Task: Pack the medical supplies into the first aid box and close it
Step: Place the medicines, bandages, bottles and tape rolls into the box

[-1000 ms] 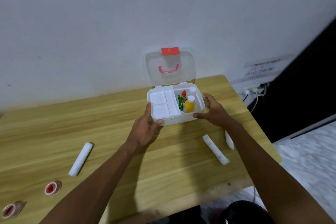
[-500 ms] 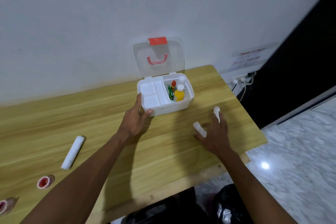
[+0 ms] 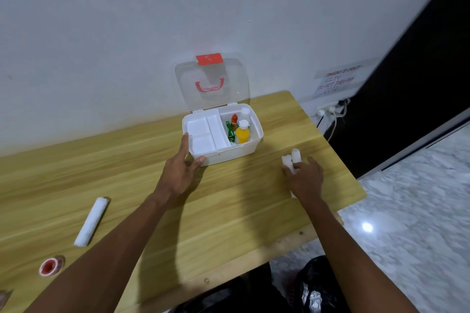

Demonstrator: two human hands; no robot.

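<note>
The white first aid box [image 3: 235,154] stands open on the wooden table, its clear lid [image 3: 211,81] with a red latch leaning back against the wall. Inside, an empty white tray fills the left half; an orange bottle [image 3: 242,132], a red-capped bottle and a green packet stand on the right. My left hand [image 3: 181,168] holds the box's front left corner. To the right of the box, my right hand [image 3: 304,176] is closed around two white bandage rolls [image 3: 291,159], whose ends stick out past the fingers. Another white bandage roll [image 3: 91,221] lies far left.
A red tape roll [image 3: 49,266] lies near the table's front left edge, and a second one shows at the frame's left border. The table's right edge [image 3: 356,180] is close to my right hand. A power strip and cables hang at the wall on the right.
My right hand left the box, went down to the two rolls on the right and has gathered them together in its grip. My left hand stays on the box corner.
</note>
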